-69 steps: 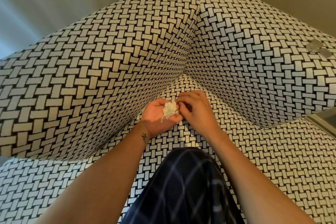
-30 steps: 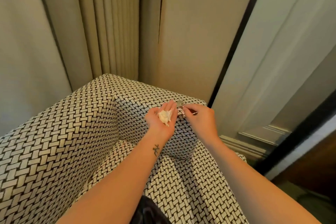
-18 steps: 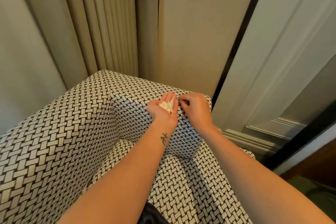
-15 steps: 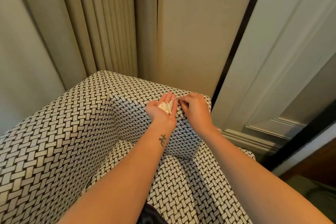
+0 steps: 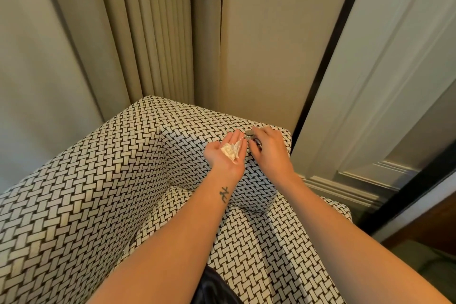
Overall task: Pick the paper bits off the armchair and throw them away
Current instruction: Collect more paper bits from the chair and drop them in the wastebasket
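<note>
Cupping white paper bits (image 5: 230, 151) in its palm, the left hand (image 5: 217, 156) lies straight-fingered over the armchair (image 5: 98, 180) arm. Right hand (image 5: 269, 151) beside it — fingers curled, pinching a grey scrap (image 5: 249, 133).

The armchair (image 5: 98, 192) runs off the left and bottom edges. On its arm top, the right hand (image 5: 269, 150), fingers curled, partly hides a small grey thing (image 5: 249, 133); whether it pinches it is unclear. The paper bits (image 5: 231, 150) above that arm are too small to count.
</note>
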A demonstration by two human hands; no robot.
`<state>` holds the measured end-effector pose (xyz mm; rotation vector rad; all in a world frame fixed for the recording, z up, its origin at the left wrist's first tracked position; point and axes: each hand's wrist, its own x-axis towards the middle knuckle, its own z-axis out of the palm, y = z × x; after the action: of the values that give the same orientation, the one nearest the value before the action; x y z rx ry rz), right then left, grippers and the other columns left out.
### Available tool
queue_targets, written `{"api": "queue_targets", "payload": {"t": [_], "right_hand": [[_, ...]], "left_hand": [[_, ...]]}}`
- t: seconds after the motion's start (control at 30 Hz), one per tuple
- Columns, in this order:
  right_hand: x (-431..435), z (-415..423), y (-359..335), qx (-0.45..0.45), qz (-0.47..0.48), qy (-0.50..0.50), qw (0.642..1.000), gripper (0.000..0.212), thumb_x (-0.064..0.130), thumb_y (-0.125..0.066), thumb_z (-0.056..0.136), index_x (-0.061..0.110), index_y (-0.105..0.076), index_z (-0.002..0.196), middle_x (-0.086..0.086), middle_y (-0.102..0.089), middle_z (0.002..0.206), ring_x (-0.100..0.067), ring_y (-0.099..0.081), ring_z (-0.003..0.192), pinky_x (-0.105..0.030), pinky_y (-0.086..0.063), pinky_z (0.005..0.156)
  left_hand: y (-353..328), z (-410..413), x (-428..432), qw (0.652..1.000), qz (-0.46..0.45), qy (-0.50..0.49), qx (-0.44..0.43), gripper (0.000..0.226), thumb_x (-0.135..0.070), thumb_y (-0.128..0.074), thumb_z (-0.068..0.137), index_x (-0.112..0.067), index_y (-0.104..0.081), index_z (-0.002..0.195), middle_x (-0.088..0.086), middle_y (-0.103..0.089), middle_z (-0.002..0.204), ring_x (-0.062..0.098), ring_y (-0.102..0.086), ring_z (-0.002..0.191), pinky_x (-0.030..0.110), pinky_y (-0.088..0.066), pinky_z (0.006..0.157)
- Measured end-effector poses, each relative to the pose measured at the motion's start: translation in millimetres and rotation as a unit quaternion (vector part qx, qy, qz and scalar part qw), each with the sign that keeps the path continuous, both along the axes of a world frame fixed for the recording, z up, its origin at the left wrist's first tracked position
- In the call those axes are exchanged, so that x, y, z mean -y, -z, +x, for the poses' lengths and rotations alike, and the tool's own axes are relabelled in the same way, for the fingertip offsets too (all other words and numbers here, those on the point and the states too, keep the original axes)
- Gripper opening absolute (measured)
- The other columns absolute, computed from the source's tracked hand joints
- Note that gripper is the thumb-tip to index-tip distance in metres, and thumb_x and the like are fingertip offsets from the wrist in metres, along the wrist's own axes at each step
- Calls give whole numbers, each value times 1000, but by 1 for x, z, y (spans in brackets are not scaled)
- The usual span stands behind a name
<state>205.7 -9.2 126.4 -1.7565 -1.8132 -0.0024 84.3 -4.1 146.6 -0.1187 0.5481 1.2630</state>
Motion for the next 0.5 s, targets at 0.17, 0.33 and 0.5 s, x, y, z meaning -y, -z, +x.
{"api": "queue_targets", "payload": {"t": [0.17,0.33,0.5], "right_hand": [[21,-10,-2,-15,-4,-30,999,42,27,-59,101,14,-57,140,-2,-58,138,-21,-44,130,-35,-36,112],[41,-38,-4,-40,10,-68,997,33,29,-59,100,19,-64,131,4,-59,131,-13,-44,127,-24,-30,106],[66,-80,8,-64,-23,-116,991,30,23,-60,99,25,-63,128,12,-56,125,-4,-42,119,-24,-34,104]], "left_hand": [[3,-8,15,1000,-3,20,8,49,-26,-32,105,5,-57,132,24,-68,124,35,-66,118,40,-52,105],[11,-30,29,1000,-9,17,17,46,-26,-38,102,6,-59,128,25,-71,113,34,-70,102,38,-58,91],[38,-73,49,1000,-9,25,11,51,-31,-42,99,4,-63,129,21,-69,111,32,-68,103,38,-54,99]]}}
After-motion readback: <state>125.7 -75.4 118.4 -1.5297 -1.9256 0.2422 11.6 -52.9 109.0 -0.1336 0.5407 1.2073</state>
